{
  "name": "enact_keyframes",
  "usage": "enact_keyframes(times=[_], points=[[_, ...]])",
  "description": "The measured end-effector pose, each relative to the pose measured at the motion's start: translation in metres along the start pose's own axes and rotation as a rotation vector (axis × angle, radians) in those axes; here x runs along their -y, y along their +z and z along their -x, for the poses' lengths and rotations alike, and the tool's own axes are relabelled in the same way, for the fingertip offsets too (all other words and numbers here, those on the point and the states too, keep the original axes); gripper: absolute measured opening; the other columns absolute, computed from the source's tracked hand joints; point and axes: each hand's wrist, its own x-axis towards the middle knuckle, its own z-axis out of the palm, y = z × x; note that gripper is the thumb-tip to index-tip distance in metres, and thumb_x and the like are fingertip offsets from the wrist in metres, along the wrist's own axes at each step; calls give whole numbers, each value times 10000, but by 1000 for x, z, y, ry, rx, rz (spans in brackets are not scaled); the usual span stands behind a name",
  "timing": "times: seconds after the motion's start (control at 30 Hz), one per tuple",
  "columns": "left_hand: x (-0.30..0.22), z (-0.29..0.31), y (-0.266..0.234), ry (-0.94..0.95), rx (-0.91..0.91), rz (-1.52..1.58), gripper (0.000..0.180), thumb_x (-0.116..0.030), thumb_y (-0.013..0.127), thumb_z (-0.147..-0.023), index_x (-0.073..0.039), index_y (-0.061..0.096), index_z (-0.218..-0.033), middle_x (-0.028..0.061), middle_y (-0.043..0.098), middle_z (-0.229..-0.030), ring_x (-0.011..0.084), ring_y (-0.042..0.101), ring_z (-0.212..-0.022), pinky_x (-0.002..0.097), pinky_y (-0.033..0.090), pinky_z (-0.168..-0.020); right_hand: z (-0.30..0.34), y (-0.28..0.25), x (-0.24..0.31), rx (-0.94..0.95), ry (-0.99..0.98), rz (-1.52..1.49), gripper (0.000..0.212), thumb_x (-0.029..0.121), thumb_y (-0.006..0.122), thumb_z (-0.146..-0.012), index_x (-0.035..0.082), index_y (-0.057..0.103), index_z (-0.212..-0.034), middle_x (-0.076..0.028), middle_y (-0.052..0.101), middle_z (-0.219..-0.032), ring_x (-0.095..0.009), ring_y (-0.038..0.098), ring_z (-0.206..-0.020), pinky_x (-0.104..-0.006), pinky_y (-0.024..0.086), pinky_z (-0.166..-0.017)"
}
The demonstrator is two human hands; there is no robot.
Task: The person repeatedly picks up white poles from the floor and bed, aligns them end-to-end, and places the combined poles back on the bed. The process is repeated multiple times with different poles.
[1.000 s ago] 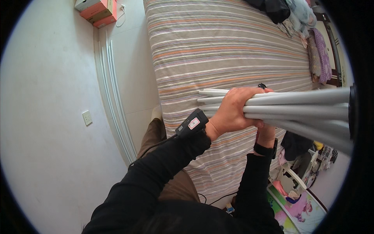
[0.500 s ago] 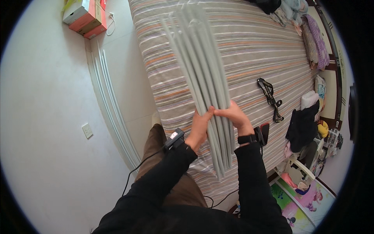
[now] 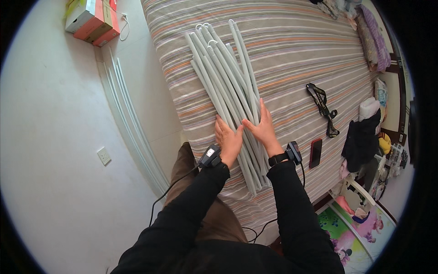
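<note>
Both hands flat: left hand (image 3: 229, 139), right hand (image 3: 262, 127) on grey tubes (image 3: 226, 86) (striped bed (image 3: 292, 50)).

Bundle of long grey tubes (image 3: 228, 86), lying flat, diagonal, on striped bed.

left hand (image 3: 228, 139) flat, palm down; right hand (image 3: 261, 128) flat, fingers spread; forearms extended forward

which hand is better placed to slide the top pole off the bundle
Probably the right hand: it lies flat across the upper grey poles of the bundle, while the left hand presses at its left edge on the striped bed.
</note>
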Motion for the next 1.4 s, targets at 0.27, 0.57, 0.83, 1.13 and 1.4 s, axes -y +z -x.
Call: enact_keyframes(times=[0.27,0.57,0.83,1.13,1.4], points=[[18,-13,3,300,-66,-242,947,-466,553,-928,-27,-22,-1539,238,51,-1602,365,105,-1480,548,218,-997,13,21,17,-37,-150,6,838,435,624,-895,59,219,-1524,-278,402,-1408,-438,422,-1281,-469,376,-1045],[23,-17,-18,423,44,-240,899,-442,570,-930,-115,19,-1561,265,23,-1593,371,138,-1472,489,267,-972,3,14,25,-70,-66,210,877,500,653,-845,132,245,-1529,-280,349,-1455,-449,410,-1290,-513,368,-1033],[27,-13,-45,429,11,-209,870,-379,623,-916,-125,96,-1560,217,78,-1604,341,174,-1470,482,241,-1053,-11,-5,23,-7,-5,97,1111,518,810,-657,124,240,-1526,-278,319,-1491,-441,349,-1361,-506,348,-1076],[34,-6,-52,401,-6,-112,922,-370,668,-890,-126,85,-1561,180,86,-1612,331,168,-1473,479,200,-1080,-16,-13,32,59,55,183,1215,563,832,-598,169,184,-1548,-273,262,-1530,-426,271,-1415,-516,280,-1124],[31,9,-67,361,-14,-274,907,-398,665,-880,-126,125,-1557,164,169,-1597,348,106,-1484,540,103,-1130,-20,-12,44,42,79,166,1263,607,834,-569,201,155,-1554,-235,227,-1557,-417,218,-1439,-577,215,-1132]])
